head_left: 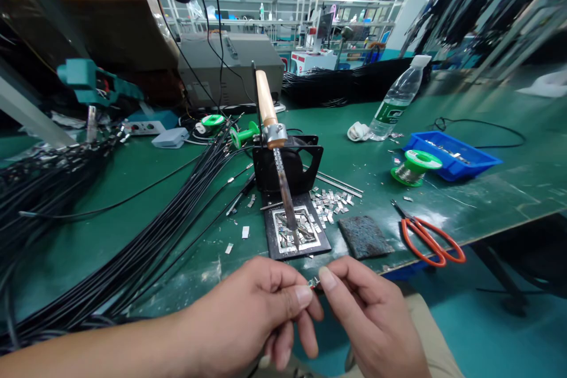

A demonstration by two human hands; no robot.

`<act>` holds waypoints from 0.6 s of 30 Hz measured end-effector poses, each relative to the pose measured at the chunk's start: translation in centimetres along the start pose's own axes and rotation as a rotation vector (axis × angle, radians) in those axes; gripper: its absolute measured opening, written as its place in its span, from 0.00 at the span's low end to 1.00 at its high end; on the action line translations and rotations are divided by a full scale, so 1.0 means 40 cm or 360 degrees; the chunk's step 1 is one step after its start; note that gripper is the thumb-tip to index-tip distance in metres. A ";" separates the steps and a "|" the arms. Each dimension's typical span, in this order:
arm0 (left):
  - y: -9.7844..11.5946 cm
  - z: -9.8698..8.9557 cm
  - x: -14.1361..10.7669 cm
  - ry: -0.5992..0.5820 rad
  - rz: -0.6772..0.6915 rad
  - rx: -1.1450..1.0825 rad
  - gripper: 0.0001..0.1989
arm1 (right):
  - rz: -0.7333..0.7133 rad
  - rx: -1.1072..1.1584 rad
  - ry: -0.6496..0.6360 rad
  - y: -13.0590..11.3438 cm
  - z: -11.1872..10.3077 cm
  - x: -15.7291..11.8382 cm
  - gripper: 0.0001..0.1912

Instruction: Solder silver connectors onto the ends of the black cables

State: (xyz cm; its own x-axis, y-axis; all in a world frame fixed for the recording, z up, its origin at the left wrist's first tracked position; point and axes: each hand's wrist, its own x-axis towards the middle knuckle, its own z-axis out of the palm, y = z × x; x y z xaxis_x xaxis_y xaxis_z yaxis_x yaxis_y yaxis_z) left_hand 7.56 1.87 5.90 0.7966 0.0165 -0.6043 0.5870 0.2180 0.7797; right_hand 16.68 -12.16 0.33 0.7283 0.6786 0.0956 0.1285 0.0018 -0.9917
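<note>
Close to the table's front edge, my left hand (270, 307) pinches a small silvery metal connector (313, 282) with a bit of red and green on it. My right hand (374, 316) has its thumb and index finger closed at the connector's other end. The fingers hide most of the piece, so its exact kind is unclear. Just beyond my hands, a soldering iron with a wooden handle (266, 100) rests tip-down in a black stand (287, 171). Its tip hangs over a shallow tray (278, 230) of small metal pieces.
Loose metal bits (330, 204), a grey pad (364, 236) and orange-handled scissors (429, 239) lie to the right. Behind them are a solder spool (416, 168), a blue tray (478, 159) and a plastic bottle (398, 100). Black cables (168, 218) cover the left side.
</note>
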 end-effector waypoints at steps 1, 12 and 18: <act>0.001 0.000 0.000 -0.0003 0.0002 0.0001 0.26 | 0.0058 -0.0003 0.0036 -0.003 0.002 -0.002 0.21; -0.001 -0.001 0.003 -0.0014 0.0002 -0.0006 0.26 | -0.0124 -0.0022 -0.0037 0.020 -0.007 0.007 0.19; -0.002 -0.005 0.002 -0.0029 0.0001 -0.0034 0.25 | -0.0099 0.0053 -0.0089 0.022 -0.005 0.003 0.16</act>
State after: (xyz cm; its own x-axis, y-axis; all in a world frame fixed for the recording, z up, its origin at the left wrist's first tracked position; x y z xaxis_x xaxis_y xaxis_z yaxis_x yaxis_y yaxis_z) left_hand 7.55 2.03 5.73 0.7996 -0.0008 -0.6005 0.5832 0.2390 0.7763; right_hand 17.01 -12.24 -0.52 0.6810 0.7162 0.1528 0.1492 0.0686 -0.9864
